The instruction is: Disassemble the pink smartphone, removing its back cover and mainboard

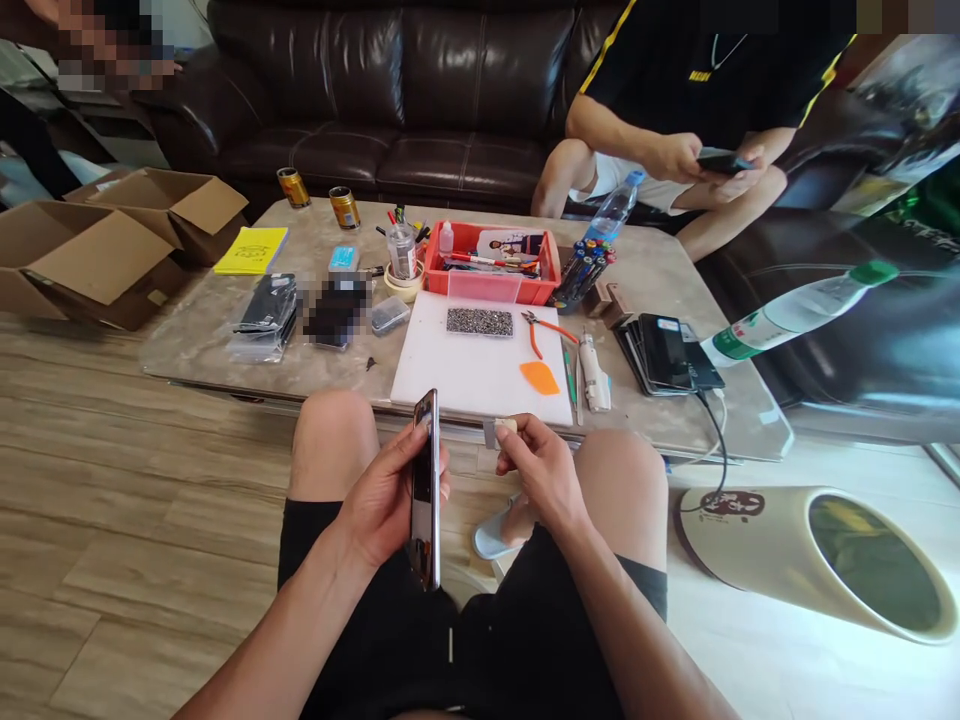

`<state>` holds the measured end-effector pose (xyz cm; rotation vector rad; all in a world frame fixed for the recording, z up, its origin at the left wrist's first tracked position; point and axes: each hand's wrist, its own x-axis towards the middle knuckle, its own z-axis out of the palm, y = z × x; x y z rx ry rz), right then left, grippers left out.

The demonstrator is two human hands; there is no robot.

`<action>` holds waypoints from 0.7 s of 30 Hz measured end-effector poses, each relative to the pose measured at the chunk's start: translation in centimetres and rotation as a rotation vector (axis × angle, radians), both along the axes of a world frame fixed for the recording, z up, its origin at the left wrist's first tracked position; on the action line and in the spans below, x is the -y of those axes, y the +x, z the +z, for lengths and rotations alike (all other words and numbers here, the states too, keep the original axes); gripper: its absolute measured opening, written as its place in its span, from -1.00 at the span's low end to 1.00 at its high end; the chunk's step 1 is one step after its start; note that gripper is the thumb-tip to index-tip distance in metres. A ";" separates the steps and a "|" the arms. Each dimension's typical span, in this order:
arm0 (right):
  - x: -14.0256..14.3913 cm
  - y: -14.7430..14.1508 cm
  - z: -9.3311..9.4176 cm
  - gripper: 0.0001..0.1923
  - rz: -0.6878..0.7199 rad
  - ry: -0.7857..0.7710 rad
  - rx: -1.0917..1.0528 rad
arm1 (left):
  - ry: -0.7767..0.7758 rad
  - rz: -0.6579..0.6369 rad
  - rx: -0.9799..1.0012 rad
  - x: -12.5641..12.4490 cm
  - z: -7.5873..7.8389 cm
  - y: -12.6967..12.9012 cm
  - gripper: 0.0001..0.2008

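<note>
Smartphone (425, 490), slim and dark with a glossy metallic rim, stands on edge above the person's lap, so the head view shows mostly its thin side and a sliver of reflective face. The left hand (382, 500) grasps it, palm behind the body and fingertips wrapped over the near edge. The right hand (541, 470) is just beside it but apart, pinching a small pale piece (501, 428) between thumb and fingers; what that piece is cannot be told. Beyond the knees lies a marble-topped coffee table (675, 280), and on it a white work mat (480, 375) carrying a patch of tiny grey parts (479, 321) and an orange pry pick (540, 377). Orange-handled pliers (544, 330) lie at the mat's right edge, a red tray (491, 265) of tools stands behind it, and a stack of dark phones (667, 352) sits further right with a cable trailing off the table. Open cardboard boxes (112, 240) rest at the left. Another person on the sofa across the table holds a phone in both hands (697, 160). Nothing stands between the two near hands. The smartphone's long axis runs away from the wearer, its far end tipped up toward the table and its near end down at the shorts.
</note>
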<state>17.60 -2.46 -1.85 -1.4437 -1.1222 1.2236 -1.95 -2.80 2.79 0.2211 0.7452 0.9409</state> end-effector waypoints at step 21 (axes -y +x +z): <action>3.1 -4.7 -1.0 -0.59 -0.319 -0.057 -0.142 | 0.244 0.133 -0.230 2.1 0.6 4.7 -0.31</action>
